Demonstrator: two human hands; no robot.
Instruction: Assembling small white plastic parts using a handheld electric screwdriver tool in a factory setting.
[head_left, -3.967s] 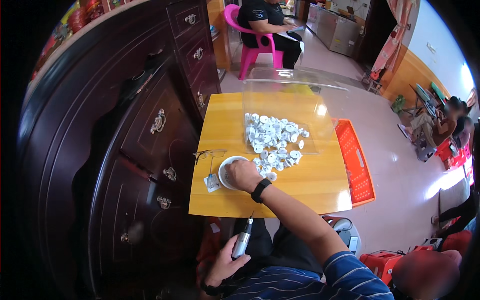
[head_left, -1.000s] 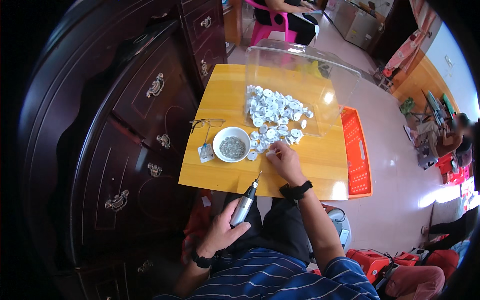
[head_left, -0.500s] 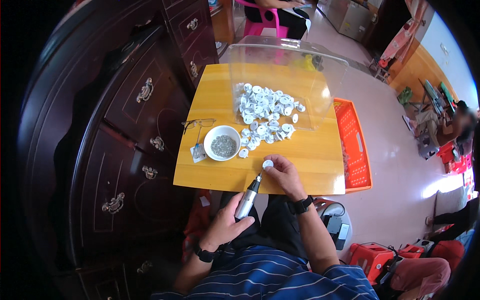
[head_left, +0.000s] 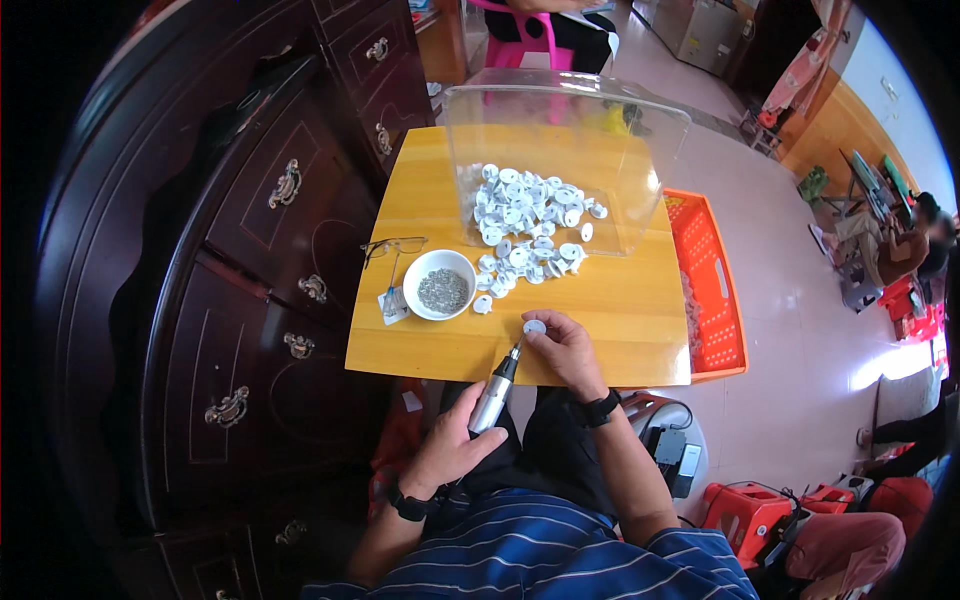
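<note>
My left hand (head_left: 455,445) wraps round a silver and black electric screwdriver (head_left: 491,400), its tip pointing up and away from me. Between the fingertips of my right hand (head_left: 565,350) is a small white round plastic part (head_left: 535,327), held just over the near side of the table. The screwdriver's tip is close to this part; whether they touch I cannot tell. Beyond my hands, many similar white plastic parts (head_left: 520,205) lie heaped, some inside a clear plastic bin and some spilling out toward me. A white bowl (head_left: 411,290) of small metal screws (head_left: 443,290) stands left of them.
The clear bin (head_left: 640,160) lies on its side on the yellow wooden table (head_left: 630,330). Eyeglasses (head_left: 395,244) rest by the bowl. An orange crate (head_left: 725,300) is against the table's right side. Dark drawers (head_left: 260,200) stand at left. Other people sit farther off.
The view has shifted slightly. Both hands keep their grips, with the screwdriver's tip and the white plastic part staying close together.
</note>
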